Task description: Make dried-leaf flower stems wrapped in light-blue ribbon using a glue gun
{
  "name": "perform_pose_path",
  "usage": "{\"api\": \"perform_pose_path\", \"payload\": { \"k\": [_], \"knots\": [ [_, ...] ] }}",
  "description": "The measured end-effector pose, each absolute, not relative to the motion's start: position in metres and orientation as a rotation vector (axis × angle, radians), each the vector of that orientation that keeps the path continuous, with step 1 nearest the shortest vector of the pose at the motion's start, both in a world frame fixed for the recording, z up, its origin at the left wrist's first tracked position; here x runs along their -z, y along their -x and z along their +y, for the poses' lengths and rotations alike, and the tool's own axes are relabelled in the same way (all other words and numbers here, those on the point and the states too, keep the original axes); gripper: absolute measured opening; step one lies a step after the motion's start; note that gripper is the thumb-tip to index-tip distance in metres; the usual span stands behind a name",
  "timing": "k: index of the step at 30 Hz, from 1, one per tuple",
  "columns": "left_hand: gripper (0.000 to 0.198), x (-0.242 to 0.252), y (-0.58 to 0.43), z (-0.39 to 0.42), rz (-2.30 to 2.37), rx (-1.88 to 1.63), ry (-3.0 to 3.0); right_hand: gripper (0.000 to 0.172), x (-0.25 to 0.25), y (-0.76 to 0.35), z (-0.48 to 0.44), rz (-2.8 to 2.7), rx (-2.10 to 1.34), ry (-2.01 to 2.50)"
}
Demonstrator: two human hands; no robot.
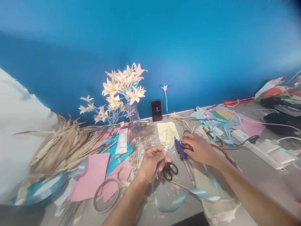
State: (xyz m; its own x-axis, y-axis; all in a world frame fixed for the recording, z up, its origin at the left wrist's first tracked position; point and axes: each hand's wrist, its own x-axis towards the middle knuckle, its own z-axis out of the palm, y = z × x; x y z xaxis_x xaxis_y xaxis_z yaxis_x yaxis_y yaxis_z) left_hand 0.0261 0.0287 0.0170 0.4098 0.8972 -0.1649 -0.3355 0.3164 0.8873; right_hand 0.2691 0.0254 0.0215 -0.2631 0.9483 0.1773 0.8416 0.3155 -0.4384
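Observation:
My left hand (pixel 154 161) is closed in a pinch, with a small pale blue tip showing above the fingertips. A light blue ribbon (pixel 175 204) trails below it in a loop across the table. What else lies inside those fingers is hidden. My right hand (pixel 199 147) curls around the handle side of a blue hot glue gun (pixel 180 149), whose nozzle points away from me. A glue stick (pixel 189 172) extends from its rear. Black-handled scissors (pixel 169 171) lie just under my left hand, and a thin stick (pixel 176 184) lies beside them.
Cream artificial flowers (pixel 124 84) stand in a clear vase (pixel 133 116) near the blue wall. A phone (pixel 156 110) leans there, behind a yellow sheet (pixel 167 132). Dried husks (pixel 58 150), pink paper (pixel 90 177) and a tape ring (pixel 95 199) are left; a power strip (pixel 258 150) is right.

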Motion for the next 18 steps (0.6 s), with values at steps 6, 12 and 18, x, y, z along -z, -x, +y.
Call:
{"api": "perform_pose_path", "payload": {
  "k": [6,12,18],
  "knots": [
    [0.020,-0.014,-0.027,0.025,0.529,-0.760,-0.789,0.062,-0.036,-0.242,0.026,-1.530,-1.563,0.883],
    [0.018,-0.007,-0.029,0.023,0.405,-0.646,-0.677,0.073,-0.034,-0.219,0.026,-1.226,-1.838,0.564],
    [0.017,-0.009,-0.029,0.021,0.379,-0.568,-0.662,0.074,-0.034,-0.219,0.026,-1.232,-1.829,0.553]
  ]
}}
